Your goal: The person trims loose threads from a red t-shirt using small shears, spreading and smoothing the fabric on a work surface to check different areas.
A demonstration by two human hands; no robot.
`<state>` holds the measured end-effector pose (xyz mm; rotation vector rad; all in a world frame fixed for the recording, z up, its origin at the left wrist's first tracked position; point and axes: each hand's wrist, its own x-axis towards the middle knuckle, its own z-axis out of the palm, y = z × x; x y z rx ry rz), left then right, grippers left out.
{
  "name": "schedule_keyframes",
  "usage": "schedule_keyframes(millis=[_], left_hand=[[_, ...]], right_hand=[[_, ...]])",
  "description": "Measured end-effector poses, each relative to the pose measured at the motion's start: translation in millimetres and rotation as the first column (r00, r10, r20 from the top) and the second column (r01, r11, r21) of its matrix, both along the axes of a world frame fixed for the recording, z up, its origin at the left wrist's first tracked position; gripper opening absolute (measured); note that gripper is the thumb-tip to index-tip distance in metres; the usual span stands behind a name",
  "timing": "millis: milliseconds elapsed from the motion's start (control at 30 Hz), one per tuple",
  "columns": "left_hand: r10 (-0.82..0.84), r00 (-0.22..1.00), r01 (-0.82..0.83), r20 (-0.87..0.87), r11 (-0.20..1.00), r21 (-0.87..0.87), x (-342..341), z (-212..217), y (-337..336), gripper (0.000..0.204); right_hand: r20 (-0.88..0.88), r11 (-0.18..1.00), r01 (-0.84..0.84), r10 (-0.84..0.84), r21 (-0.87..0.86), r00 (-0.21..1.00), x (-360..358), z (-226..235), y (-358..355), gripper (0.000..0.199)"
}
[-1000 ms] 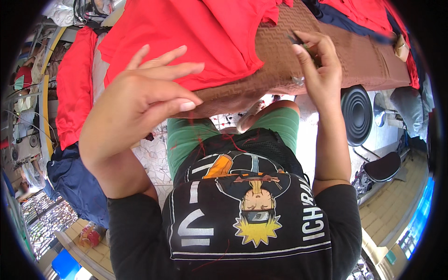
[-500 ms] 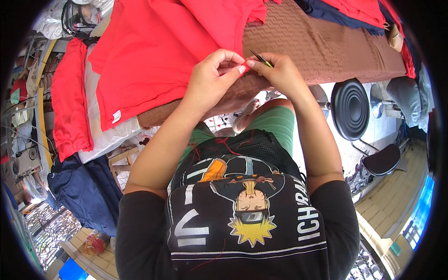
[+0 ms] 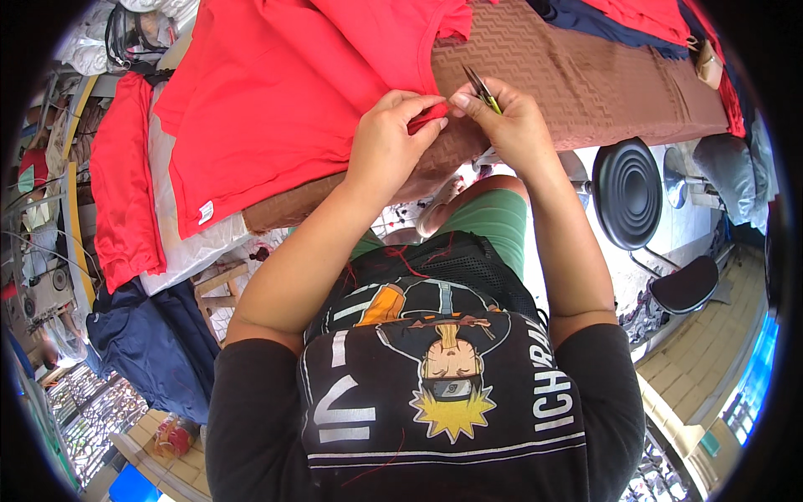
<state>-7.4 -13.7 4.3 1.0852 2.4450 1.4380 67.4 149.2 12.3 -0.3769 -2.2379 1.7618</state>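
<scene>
A red garment (image 3: 276,100), seemingly a shirt, lies spread over a brown-clothed table (image 3: 585,92). My left hand (image 3: 386,140) pinches a fold of its near right edge between thumb and fingers. Just to the right, my right hand (image 3: 517,125) keeps a pair of thread snips (image 3: 475,84) in its grip. Their dark pointed blades aim up and away, and a yellow-green handle shows between the fingers. The right thumb and forefinger come together close to the pinched edge; whether they hold a thread is too small to tell. A small white label (image 3: 206,211) shows on the garment's lower left corner.
More red cloth (image 3: 125,184) hangs at the left, above dark blue cloth (image 3: 155,343). Red and navy garments (image 3: 644,21) lie at the table's far right. A round black stool (image 3: 627,194) and a second black seat (image 3: 684,284) stand right of my legs.
My right hand has drawn slightly right, away from the left, and the snips now point more upright. My left hand has shifted a little right with the garment's edge.
</scene>
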Motion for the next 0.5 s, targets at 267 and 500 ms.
schedule_keyframes(millis=[267,500], left_hand=[[-0.025,0.958,-0.016,0.285,0.990,0.141,-3.0,2.2,-1.4,0.026],[0.006,0.966,-0.028,0.258,0.996,0.083,-1.7,8.5,-1.0,0.021]], right_hand=[[0.185,0.959,-0.083,0.033,0.269,0.982,6.4,-6.9,0.3,0.027],[0.101,0.984,0.057,-0.075,0.166,0.992,3.5,6.7,-3.5,0.015]])
